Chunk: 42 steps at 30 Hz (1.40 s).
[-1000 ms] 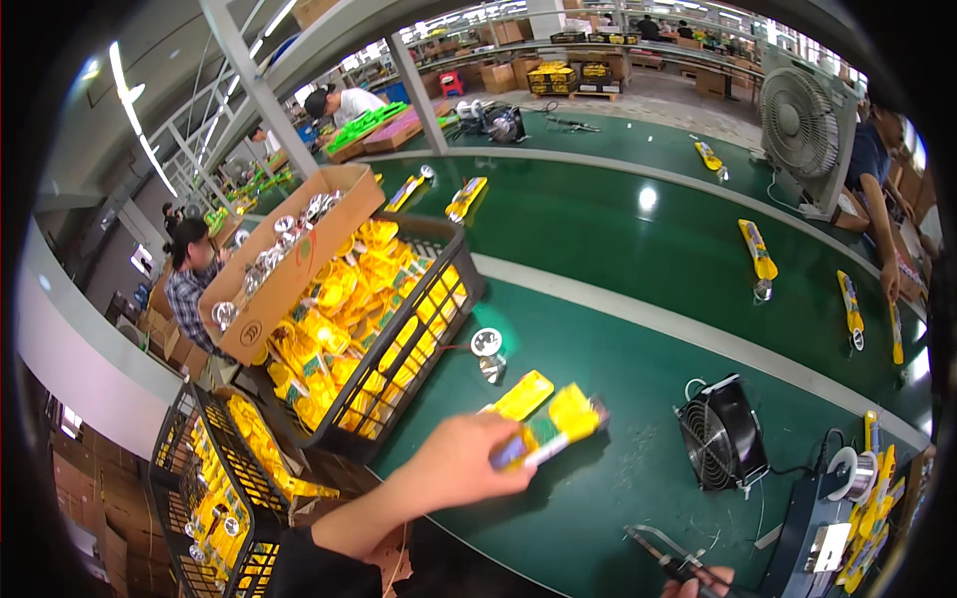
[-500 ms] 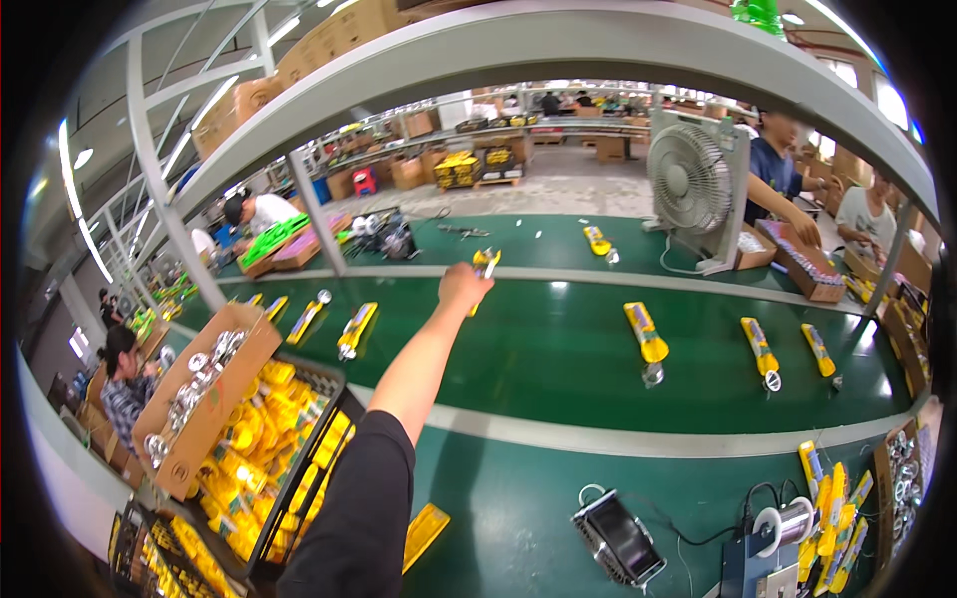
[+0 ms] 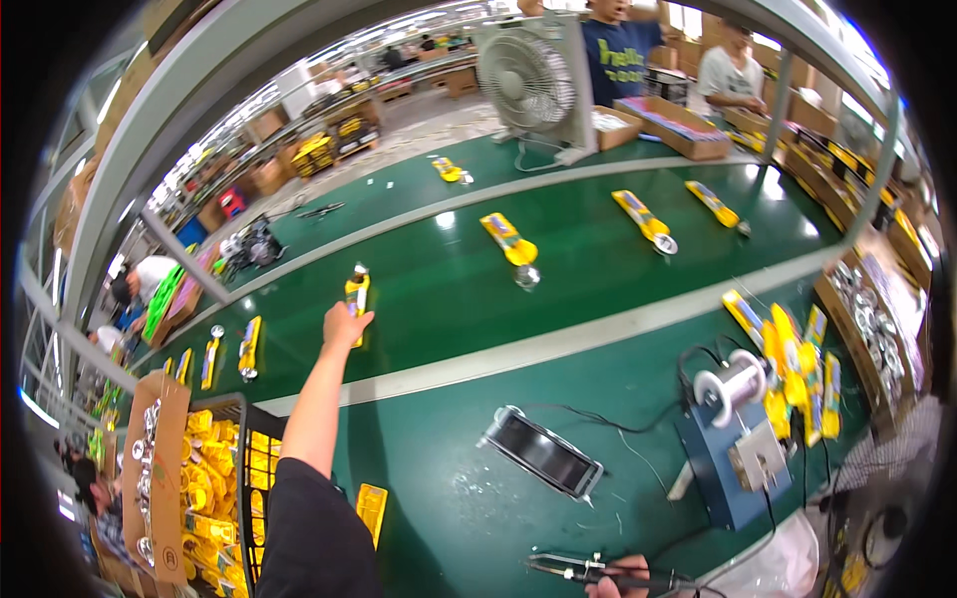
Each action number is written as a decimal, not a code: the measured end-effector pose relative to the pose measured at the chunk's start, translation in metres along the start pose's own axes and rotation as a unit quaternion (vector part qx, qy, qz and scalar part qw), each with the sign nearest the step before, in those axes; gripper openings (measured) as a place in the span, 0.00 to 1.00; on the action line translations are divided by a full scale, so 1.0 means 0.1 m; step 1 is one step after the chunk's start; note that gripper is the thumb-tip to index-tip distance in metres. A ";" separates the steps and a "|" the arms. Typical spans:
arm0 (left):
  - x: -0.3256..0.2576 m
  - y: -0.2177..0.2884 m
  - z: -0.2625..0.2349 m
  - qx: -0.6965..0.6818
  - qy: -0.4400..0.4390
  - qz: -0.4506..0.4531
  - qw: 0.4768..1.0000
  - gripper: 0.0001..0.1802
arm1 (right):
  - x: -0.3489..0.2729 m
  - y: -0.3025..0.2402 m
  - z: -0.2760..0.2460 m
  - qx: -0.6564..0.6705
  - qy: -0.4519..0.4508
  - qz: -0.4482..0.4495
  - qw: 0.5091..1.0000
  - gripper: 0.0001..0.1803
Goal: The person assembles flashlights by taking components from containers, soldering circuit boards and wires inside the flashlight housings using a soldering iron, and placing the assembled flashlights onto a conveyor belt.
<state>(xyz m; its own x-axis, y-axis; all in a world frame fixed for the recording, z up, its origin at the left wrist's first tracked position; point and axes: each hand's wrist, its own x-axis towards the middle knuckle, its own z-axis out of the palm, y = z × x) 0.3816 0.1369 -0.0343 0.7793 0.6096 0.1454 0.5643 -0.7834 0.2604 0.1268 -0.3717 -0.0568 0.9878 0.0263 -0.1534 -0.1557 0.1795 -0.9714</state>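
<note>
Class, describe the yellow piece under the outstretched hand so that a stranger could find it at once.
Start at the long green conveyor belt that crosses the scene. Several yellow pieces lie along it in a spaced row. The one meant is the yellow piece near the belt's left part, the only one with the left hand on it.

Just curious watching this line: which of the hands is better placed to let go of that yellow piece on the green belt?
The left hand: it is stretched out over the belt, touching the yellow piece. The right hand sits low, near, on a dark tool.
</note>
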 end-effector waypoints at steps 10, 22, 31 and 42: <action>-1.22 0.78 -1.12 -0.073 0.140 0.197 0.968 0.32 | 0.05 0.12 -0.07 0.302 0.068 -0.021 0.951 0.13; -3.48 0.88 -1.90 -0.238 0.052 0.258 0.935 0.29 | -0.03 0.09 -0.02 0.248 0.031 -0.098 0.963 0.09; -4.09 0.39 -1.60 -0.308 -0.065 0.193 0.929 0.15 | -0.05 0.11 0.01 0.252 0.072 -0.102 0.960 0.09; -4.15 -0.59 -1.23 -0.291 0.095 -0.031 0.952 0.06 | -0.02 0.20 0.00 0.168 0.052 -0.054 0.983 0.15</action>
<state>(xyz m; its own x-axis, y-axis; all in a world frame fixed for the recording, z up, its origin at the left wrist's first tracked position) -0.0088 -0.0553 0.0070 0.6553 0.7063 0.2677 0.3184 -0.5797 0.7501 0.1215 -0.3685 -0.0760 0.9902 -0.1081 -0.0882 -0.0239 0.4910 -0.8708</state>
